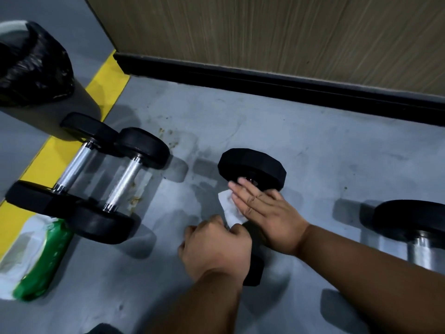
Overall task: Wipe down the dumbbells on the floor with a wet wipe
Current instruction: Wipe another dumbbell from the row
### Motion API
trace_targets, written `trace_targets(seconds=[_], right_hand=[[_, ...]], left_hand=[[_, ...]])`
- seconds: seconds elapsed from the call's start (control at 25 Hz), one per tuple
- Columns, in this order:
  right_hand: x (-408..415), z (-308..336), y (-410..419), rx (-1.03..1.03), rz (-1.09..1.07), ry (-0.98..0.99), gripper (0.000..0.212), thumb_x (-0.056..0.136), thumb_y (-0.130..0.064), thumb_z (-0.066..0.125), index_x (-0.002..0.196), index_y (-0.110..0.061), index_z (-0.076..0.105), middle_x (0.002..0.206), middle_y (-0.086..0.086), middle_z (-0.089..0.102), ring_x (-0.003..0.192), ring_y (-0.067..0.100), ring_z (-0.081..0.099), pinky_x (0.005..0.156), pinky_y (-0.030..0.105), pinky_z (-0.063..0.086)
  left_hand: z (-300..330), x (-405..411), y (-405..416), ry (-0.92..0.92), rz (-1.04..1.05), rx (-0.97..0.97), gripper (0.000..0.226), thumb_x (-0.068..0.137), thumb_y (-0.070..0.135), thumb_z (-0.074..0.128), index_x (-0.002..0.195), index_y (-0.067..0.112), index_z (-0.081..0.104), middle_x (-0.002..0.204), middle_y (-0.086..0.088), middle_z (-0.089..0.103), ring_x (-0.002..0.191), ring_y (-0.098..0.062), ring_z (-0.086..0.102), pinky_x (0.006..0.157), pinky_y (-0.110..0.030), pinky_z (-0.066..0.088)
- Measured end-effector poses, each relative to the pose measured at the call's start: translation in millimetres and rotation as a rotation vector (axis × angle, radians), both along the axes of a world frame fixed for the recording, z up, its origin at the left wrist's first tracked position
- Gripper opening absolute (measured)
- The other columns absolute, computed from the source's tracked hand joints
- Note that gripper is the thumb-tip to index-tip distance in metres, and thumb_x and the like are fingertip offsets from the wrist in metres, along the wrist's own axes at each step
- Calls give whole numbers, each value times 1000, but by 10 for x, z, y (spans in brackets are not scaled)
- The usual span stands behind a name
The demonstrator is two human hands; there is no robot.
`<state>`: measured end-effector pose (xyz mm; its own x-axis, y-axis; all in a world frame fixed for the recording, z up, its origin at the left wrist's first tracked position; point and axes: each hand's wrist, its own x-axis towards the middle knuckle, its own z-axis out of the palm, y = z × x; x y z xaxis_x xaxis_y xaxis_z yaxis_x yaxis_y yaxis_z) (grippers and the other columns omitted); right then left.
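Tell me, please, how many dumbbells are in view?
4: two side by side at left, one under the hands, one cut off at the right edge. Others may lie outside view.

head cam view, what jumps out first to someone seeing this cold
Two hands meet mid-frame over a black dumbbell: the right hand presses a white wet wipe flat on its handle, while the left hand curls round the near end. Two more dumbbells lie left, by a yellow floor stripe.
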<state>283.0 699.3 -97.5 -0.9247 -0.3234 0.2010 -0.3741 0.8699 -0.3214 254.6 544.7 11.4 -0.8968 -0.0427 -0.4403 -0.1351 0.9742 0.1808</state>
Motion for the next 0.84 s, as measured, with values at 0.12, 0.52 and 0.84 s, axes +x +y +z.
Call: trace_targets(seconds=[0.12,0.52,0.84], right_hand=[[-39,-53,49,-69,191,4,59,111,-18,11,154,-4,48,167,10,37,158,30,30,115,42,45],[-87,-91,64,-238,282,19,43,105,-11,44,144,-11,61,159,2,51,154,26,37,116,38,47],[161,-156,-117,-267,260,14,41,115,-18,34,142,-9,64,165,-5,41,156,23,35,108,45,53]], left_hand=[[25,-2,-4,-14,5,-3,28,90,47,45,91,24,60,101,1,66,111,-23,51,90,-38,41],[29,-44,-11,-18,-19,-10,40,93,49,41,105,23,69,107,0,70,115,-25,51,93,-38,41],[29,-113,-80,-36,-3,44,42,91,50,43,109,23,70,105,0,68,114,-26,53,96,-40,45]])
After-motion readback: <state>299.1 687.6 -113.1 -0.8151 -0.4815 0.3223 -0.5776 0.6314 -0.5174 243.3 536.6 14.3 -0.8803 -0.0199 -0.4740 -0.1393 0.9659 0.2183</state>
